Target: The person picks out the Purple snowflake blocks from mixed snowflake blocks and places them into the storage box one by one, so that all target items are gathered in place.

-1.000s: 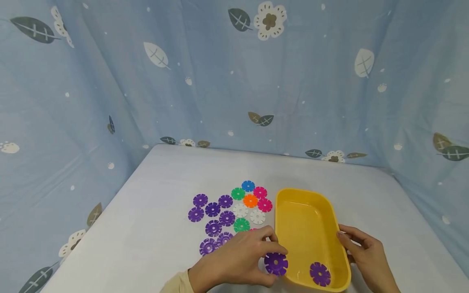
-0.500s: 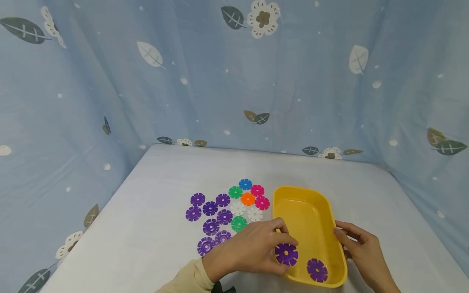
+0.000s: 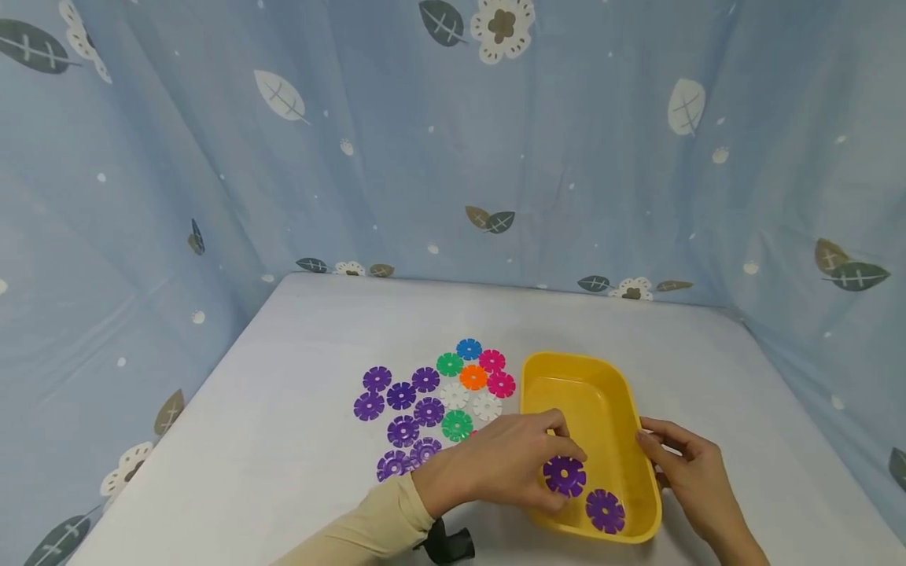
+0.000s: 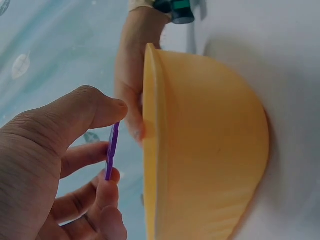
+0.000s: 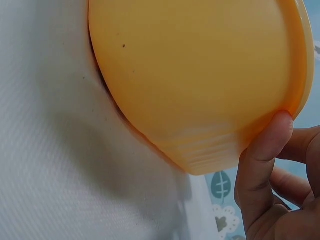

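Note:
My left hand (image 3: 504, 464) pinches a purple notched disc (image 3: 576, 481), flower-shaped, between thumb and fingers. It holds the disc over the near left part of a yellow plastic tray (image 3: 576, 405). From the left wrist, the held disc (image 4: 112, 150) appears edge-on, beside the tray's rim (image 4: 154, 100). A second purple disc (image 3: 604, 520) lies inside the tray at its near end. My right hand (image 3: 697, 475) grips the tray's right rim; the right wrist view has a fingertip (image 5: 281, 125) pressed against the outer wall just under the lip.
Left of the tray, several purple discs (image 3: 403, 431) lie loose on the white table (image 3: 283, 440). Beside them are green (image 3: 450, 364), pink (image 3: 501, 384), orange (image 3: 473, 377), blue (image 3: 469, 349) and white discs (image 3: 487, 406). A blue patterned curtain (image 3: 396, 157) surrounds the table's far sides.
My left hand has carried the pinched purple disc rightward, from the tray's left edge to over its inside. My right hand keeps its grip on the rim. The head view has shifted slightly.

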Demonstrator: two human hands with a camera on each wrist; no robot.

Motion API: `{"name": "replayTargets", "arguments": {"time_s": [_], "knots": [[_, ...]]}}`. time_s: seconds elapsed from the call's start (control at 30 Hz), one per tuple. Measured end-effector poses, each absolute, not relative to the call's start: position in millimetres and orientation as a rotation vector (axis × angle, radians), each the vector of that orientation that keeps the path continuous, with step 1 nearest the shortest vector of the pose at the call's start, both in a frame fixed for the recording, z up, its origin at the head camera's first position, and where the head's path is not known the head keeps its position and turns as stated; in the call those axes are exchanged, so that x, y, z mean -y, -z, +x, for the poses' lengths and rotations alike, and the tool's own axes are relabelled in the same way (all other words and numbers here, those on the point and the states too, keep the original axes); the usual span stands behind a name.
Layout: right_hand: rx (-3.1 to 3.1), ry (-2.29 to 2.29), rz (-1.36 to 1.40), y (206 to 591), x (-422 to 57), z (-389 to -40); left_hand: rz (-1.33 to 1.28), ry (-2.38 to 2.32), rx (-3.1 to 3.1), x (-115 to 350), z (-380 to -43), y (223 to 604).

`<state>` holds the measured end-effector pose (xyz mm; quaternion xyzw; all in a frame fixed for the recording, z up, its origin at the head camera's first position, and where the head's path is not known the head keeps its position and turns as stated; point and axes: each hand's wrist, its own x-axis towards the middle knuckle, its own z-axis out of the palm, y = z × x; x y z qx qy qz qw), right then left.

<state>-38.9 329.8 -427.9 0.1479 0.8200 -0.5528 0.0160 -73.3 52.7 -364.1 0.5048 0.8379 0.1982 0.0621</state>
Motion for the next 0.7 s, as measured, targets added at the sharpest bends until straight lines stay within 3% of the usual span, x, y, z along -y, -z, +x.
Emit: {"name": "replayTargets", "arguments": {"time_s": [0.7], "knots": [[-2.597, 1.808, 0.344, 428.1, -330.0, -37.2, 1.526, -0.364, -2.524, -87.1, -96.5, 357.7]]}}
